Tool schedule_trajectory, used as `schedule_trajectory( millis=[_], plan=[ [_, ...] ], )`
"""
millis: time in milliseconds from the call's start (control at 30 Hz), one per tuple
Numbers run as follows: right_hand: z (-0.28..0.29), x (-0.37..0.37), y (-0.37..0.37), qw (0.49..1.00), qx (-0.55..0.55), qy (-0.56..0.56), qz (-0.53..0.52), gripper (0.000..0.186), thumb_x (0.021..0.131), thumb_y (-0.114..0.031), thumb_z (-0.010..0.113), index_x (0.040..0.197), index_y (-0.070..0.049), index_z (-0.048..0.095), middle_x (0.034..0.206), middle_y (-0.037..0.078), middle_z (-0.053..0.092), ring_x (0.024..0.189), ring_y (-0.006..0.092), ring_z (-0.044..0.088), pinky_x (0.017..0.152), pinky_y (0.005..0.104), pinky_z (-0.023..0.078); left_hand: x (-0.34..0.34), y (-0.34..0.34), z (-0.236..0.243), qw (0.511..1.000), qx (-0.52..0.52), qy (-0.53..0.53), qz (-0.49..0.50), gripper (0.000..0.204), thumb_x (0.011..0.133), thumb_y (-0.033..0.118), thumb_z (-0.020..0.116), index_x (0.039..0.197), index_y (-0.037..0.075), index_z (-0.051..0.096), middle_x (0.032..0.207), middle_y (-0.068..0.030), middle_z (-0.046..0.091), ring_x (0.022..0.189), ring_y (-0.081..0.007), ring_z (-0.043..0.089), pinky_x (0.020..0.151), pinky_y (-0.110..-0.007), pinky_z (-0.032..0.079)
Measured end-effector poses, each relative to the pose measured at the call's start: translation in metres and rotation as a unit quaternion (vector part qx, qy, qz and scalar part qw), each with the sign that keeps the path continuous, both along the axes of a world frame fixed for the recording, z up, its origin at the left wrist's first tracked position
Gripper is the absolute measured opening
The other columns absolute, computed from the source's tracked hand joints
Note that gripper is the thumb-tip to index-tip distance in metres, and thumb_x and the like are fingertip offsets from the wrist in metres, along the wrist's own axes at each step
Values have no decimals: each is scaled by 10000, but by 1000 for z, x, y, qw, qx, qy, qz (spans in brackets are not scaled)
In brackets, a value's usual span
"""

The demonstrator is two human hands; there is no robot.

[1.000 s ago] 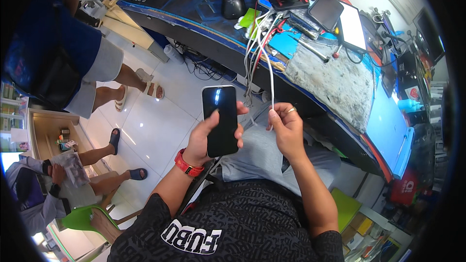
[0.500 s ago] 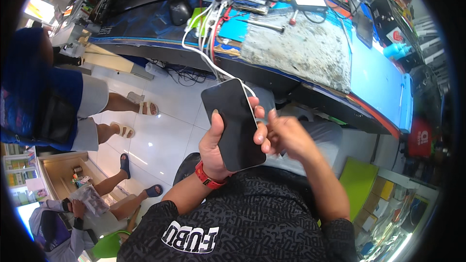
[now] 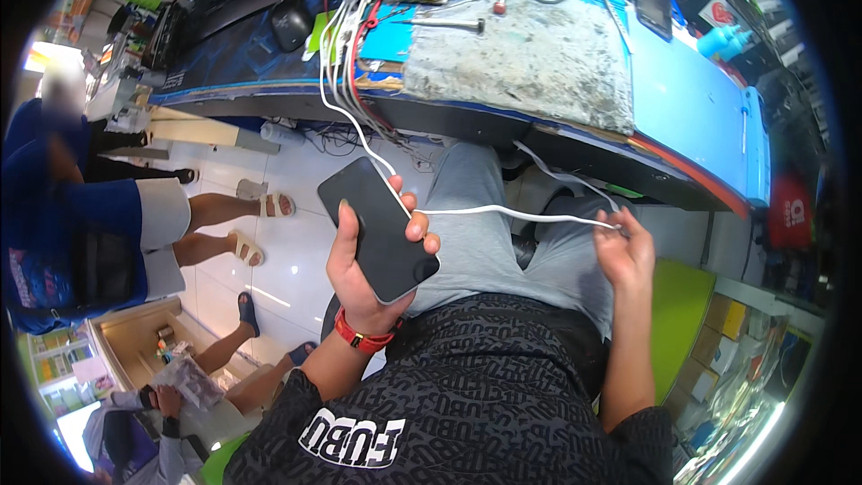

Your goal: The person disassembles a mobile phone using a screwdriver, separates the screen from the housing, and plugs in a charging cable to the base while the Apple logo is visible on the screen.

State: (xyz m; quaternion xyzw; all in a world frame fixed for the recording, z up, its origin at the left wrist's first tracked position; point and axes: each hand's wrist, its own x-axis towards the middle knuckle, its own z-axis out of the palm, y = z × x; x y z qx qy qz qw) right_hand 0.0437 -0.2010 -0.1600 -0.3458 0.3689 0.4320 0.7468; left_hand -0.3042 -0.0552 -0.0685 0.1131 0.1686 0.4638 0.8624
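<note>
My left hand [image 3: 357, 286], a red band on its wrist, is closed around a smartphone [image 3: 377, 232]. The phone is tilted, its dark glossy face up and its screen unlit. A white cable [image 3: 512, 210] comes down from the bench to the fingers of that hand, then stretches right across my lap. Out at the right, my right hand [image 3: 627, 251] pinches this cable between thumb and fingertips. Another pale strand [image 3: 567, 171] runs from near those fingertips up toward the bench edge. Whether the cable joins the phone is hidden behind my left fingers.
Ahead is a workbench with a stained grey mat [image 3: 521, 58], a bundle of cables [image 3: 339, 54], a black mouse [image 3: 291, 23], a screwdriver-like tool [image 3: 449, 24] and a light blue surface [image 3: 696, 117]. Two people are at the left, near an open wooden drawer or box [image 3: 144, 341].
My right hand has moved away from the phone to the right, drawing the white cable out across my lap. My left hand and the phone have shifted left in view.
</note>
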Motion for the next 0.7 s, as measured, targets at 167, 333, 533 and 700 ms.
schedule_trajectory(
  millis=[167, 333, 533, 700],
  plan=[
    [-57, 80, -70, 990, -85, -107, -33, 91, 1130, -47, 535, 1056, 6, 534, 861, 78, 585, 726, 174, 586, 789, 351, 594, 1, 5, -8, 998, -53, 26, 5, 637, 1155, 498, 471, 1492, -43, 491, 1236, -139, 565, 1008, -231, 569, 897, -424, 502],
    [-72, 144, -136, 971, -40, -229, -64, 202, 1189, -143, 445, 1083, 2, 538, 816, 27, 490, 595, 104, 444, 494, 264, 397, 4, 11, -19, 996, -60, 63, 20, 543, 1156, 491, 470, 1407, 24, 585, 1242, -114, 628, 995, -241, 634, 897, -476, 547],
    [68, -22, -39, 728, -85, -609, 304, 248, 1124, -278, 646, 1242, -60, 631, 807, -16, 531, 611, 61, 474, 517, 251, 404, 9, 17, -14, 937, 64, 249, 239, 559, 1170, 507, 431, 1422, 29, 574, 1331, -132, 634, 1012, -249, 659, 911, -471, 544],
    [103, -100, 7, 557, 134, -535, 621, 226, 982, -151, 811, 1141, -21, 716, 921, 15, 690, 830, 93, 635, 758, 286, 521, 18, 26, 7, 983, 81, 126, 108, 646, 1156, 558, 445, 1480, 4, 516, 1288, -118, 629, 1039, -240, 626, 919, -462, 534]
  ],
)
